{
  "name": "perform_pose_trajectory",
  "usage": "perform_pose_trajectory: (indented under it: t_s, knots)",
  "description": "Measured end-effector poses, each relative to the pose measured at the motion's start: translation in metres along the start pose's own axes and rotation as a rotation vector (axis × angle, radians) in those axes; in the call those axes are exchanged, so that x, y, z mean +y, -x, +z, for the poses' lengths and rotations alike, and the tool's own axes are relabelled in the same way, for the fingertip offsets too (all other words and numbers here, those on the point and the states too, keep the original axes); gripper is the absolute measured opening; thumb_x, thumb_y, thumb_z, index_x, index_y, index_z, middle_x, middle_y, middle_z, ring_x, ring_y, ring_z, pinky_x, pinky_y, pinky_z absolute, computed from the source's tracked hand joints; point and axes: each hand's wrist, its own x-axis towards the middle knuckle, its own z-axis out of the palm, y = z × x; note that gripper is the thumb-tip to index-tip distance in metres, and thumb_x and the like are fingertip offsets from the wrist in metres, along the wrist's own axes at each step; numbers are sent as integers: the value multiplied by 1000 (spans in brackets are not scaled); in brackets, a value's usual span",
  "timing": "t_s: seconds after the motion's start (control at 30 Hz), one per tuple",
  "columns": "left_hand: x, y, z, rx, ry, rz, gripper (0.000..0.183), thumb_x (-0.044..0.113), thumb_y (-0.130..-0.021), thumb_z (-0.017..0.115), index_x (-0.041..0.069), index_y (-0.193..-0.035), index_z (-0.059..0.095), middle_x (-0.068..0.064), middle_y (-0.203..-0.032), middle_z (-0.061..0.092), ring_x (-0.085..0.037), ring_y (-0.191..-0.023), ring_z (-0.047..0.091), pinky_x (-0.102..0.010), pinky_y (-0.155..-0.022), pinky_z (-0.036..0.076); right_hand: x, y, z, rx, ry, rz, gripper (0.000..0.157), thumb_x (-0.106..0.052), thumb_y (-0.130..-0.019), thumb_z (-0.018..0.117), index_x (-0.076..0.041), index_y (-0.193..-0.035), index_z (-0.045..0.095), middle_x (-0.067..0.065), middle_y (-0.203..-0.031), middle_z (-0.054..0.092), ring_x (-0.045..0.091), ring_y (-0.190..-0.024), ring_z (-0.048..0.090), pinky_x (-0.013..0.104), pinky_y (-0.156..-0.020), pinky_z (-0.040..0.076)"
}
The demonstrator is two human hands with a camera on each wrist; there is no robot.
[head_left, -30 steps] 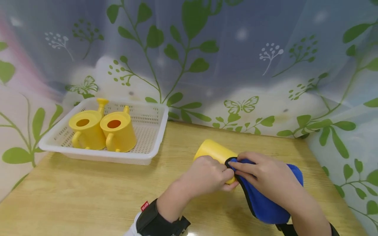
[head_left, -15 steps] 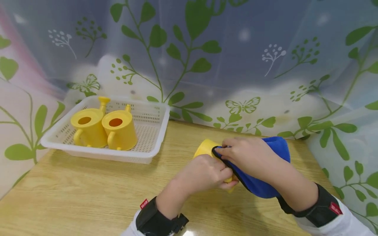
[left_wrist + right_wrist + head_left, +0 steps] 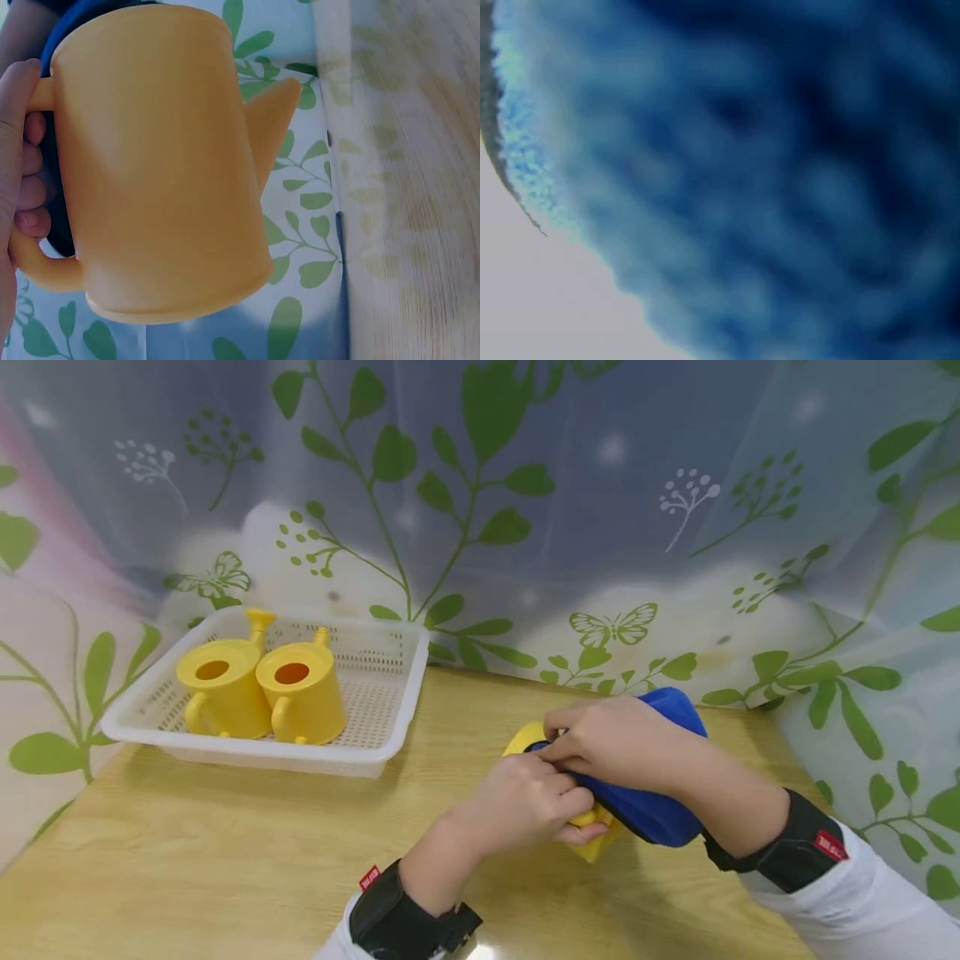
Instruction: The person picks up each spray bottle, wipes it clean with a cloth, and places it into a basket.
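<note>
My left hand (image 3: 517,806) grips the handle of a yellow watering can, fingers curled through the loop. In the left wrist view the watering can (image 3: 157,165) fills the middle, its short pointed spout (image 3: 276,131) to the right. In the head view the can is tipped and mostly covered by both hands. With my right hand (image 3: 618,743) I hold a blue cloth (image 3: 660,814) with black edging against the can, fingertips close by the left knuckles. Up close, the blurred cloth (image 3: 742,187) takes up most of the right wrist view, so the fingers are hidden there.
At the left of the wooden table (image 3: 247,860) stands a white perforated basket (image 3: 375,693). Two yellow watering cans sit upright in it, a left one (image 3: 232,702) and a right one (image 3: 311,702), side by side. A leaf-patterned curtain (image 3: 450,527) hangs behind the table.
My right hand has slid the cloth up and left over the can, covering more of it. The left hand keeps its hold on the handle in about the same place.
</note>
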Motion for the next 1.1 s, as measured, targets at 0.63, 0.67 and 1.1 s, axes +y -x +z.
perform_pose_trajectory:
  t_s: [0.63,0.67,1.1]
  knots:
    - [-4,-3,-4,76,-130,29,38,45,-87,51,22,-60,40,13,-48,29,2,-42,22,-15,-41,16,-11,52,-22,-20,-98,102,15,-26,-83,66,-28,-97,69,-16,-81,49,-4,-57,37,15,-45,32]
    - [-4,-4,-4,87,-133,36,38,46,-87,51,22,-60,40,13,-48,29,2,-42,23,-15,-41,17,-11,50,-22,-11,-84,111,16,-26,-83,65,-28,-99,69,-16,-81,49,-4,-56,36,16,-45,31]
    - [7,-5,2,71,-2,40,42,48,-85,57,23,-55,39,12,-48,31,1,-43,25,-14,-42,25,5,-13,5,-35,-71,63,19,-24,-89,59,-23,-106,67,-6,-84,58,1,-56,42,19,-48,35]
